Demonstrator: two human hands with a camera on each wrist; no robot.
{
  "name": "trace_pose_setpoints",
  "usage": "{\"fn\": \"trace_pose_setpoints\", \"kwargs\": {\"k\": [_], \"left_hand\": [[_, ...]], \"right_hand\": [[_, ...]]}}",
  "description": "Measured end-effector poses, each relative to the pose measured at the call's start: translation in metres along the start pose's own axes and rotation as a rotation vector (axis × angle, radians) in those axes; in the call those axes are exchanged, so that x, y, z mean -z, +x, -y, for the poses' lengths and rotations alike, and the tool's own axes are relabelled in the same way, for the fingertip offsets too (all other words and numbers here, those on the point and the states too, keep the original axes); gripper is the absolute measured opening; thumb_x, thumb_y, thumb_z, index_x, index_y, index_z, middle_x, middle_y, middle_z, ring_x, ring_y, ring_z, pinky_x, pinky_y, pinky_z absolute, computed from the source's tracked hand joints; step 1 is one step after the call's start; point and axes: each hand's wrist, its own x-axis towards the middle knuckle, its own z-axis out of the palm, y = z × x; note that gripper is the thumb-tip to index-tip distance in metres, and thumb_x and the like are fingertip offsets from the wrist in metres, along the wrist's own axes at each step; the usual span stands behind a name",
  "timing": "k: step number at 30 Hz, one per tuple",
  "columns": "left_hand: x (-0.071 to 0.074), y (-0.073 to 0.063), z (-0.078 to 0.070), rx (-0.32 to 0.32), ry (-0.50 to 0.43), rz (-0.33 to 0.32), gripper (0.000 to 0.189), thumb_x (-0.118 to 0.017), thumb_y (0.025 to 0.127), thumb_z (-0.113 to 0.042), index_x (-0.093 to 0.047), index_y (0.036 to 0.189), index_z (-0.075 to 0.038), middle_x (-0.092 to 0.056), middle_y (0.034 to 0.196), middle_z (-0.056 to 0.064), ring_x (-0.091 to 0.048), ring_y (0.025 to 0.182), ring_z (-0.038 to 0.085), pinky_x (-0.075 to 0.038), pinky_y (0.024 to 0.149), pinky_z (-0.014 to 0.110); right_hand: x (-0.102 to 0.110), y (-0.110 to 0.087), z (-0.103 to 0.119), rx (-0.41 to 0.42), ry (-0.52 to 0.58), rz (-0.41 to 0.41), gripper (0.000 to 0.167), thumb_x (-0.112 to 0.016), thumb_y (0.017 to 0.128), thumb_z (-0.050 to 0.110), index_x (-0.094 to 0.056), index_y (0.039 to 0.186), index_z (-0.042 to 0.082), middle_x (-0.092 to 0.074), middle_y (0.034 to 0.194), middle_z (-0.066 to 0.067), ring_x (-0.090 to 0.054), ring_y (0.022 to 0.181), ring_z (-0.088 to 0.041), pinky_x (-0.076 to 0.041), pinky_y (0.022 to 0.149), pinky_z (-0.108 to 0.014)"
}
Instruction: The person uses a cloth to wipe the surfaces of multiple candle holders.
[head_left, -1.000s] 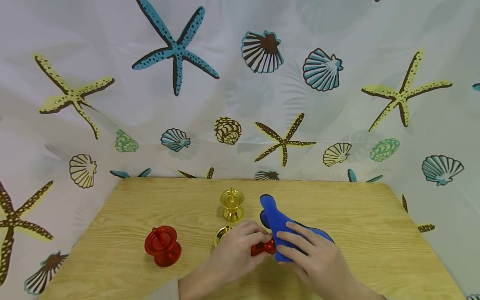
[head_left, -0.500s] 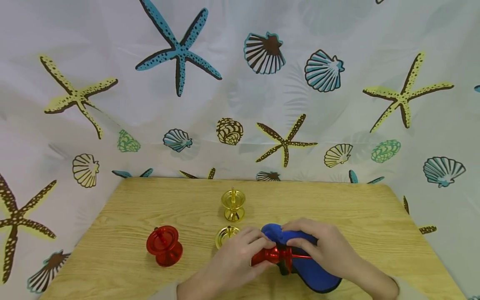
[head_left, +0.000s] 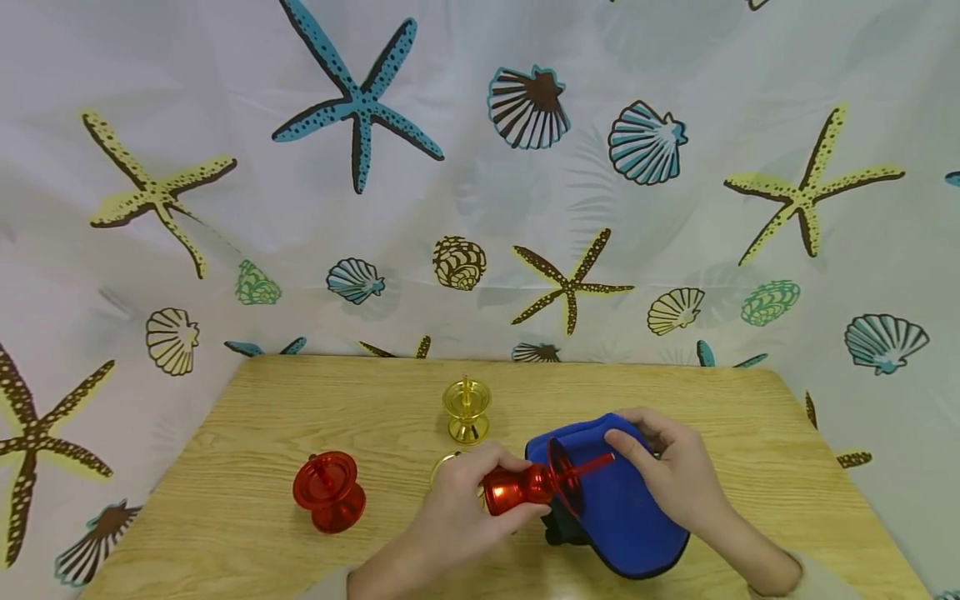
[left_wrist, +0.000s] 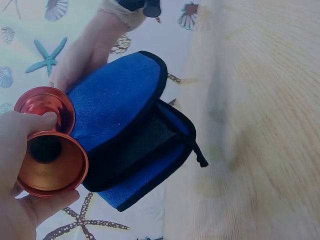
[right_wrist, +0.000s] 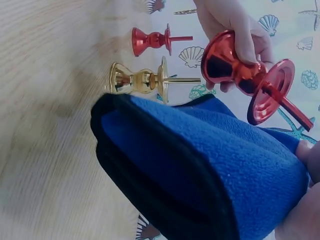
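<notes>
My left hand (head_left: 461,504) grips a shiny red candle holder (head_left: 506,492) by its base and waist, thumb and fingers on opposite sides. The holder is tilted above the table, its dish and thin spike pointing right and up. Its hollow base (left_wrist: 52,172) faces the left wrist camera. A blue cloth (head_left: 630,525) with black edging hangs folded from my right hand (head_left: 678,471), pinched between thumb and fingers. In the head view the cloth lies just behind the dish and spike. The right wrist view shows the cloth's folded layers (right_wrist: 215,135) below the holder.
Another red candle holder (head_left: 333,492) stands upright on the wooden table (head_left: 247,433) at the left. A gold candle holder (head_left: 467,408) stands farther back, and a second gold one (head_left: 444,467) is mostly hidden behind my left hand. A shell-patterned curtain (head_left: 480,200) surrounds the table.
The cloth covered the red holder's dish end, then was at its rim; now dish and spike show uncovered. My left hand has tipped the spike upward. My right hand has shifted slightly right.
</notes>
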Motion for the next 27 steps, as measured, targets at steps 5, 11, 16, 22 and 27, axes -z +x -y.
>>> {"fn": "trace_pose_setpoints", "kwargs": {"k": [5, 11, 16, 22, 27], "left_hand": [[-0.001, 0.004, -0.002, 0.170, -0.157, -0.069, 0.033, -0.094, 0.078, -0.013, -0.072, 0.103, -0.012, -0.077, 0.099, 0.006, -0.072, 0.084, 0.007, -0.062, 0.068, 0.025], [-0.007, 0.013, -0.011, 0.447, -0.267, -0.141, 0.034, -0.095, 0.077, -0.016, -0.073, 0.102, -0.019, -0.076, 0.105, 0.002, -0.070, 0.090, 0.008, -0.061, 0.065, 0.024], [-0.014, 0.020, -0.018, 0.523, -0.372, -0.178, 0.033, -0.093, 0.079, -0.014, -0.071, 0.104, -0.015, -0.075, 0.109, 0.007, -0.069, 0.096, 0.015, -0.061, 0.068, 0.024], [-0.019, 0.026, -0.021, 0.561, -0.419, -0.232, 0.032, -0.092, 0.082, -0.019, -0.072, 0.106, -0.011, -0.074, 0.108, 0.010, -0.066, 0.098, 0.019, -0.059, 0.075, 0.023], [-0.020, 0.028, -0.020, 0.584, -0.431, -0.210, 0.033, -0.091, 0.084, -0.021, -0.070, 0.107, -0.009, -0.076, 0.112, 0.010, -0.069, 0.097, 0.017, -0.059, 0.080, 0.023]], "right_hand": [[-0.001, 0.000, -0.001, -0.085, 0.045, -0.071, 0.017, -0.069, 0.101, 0.010, -0.076, 0.112, -0.001, -0.081, 0.095, -0.016, -0.073, 0.080, 0.003, -0.060, 0.071, -0.021], [-0.006, -0.001, 0.002, -0.151, 0.146, -0.137, 0.017, -0.069, 0.102, 0.011, -0.075, 0.110, -0.002, -0.080, 0.097, -0.020, -0.075, 0.081, -0.001, -0.062, 0.072, -0.021], [-0.014, -0.006, 0.007, -0.198, 0.242, -0.197, 0.018, -0.068, 0.103, 0.011, -0.074, 0.112, -0.003, -0.082, 0.095, 0.002, -0.077, 0.080, -0.004, -0.063, 0.072, -0.024], [-0.027, -0.009, 0.012, -0.255, 0.313, -0.249, 0.019, -0.067, 0.103, 0.009, -0.073, 0.114, -0.006, -0.077, 0.089, 0.020, -0.077, 0.077, -0.006, -0.063, 0.069, -0.024], [-0.034, -0.011, 0.016, -0.314, 0.339, -0.275, 0.020, -0.067, 0.103, 0.012, -0.072, 0.114, -0.004, -0.078, 0.089, 0.018, -0.077, 0.078, -0.008, -0.063, 0.071, -0.024]]}}
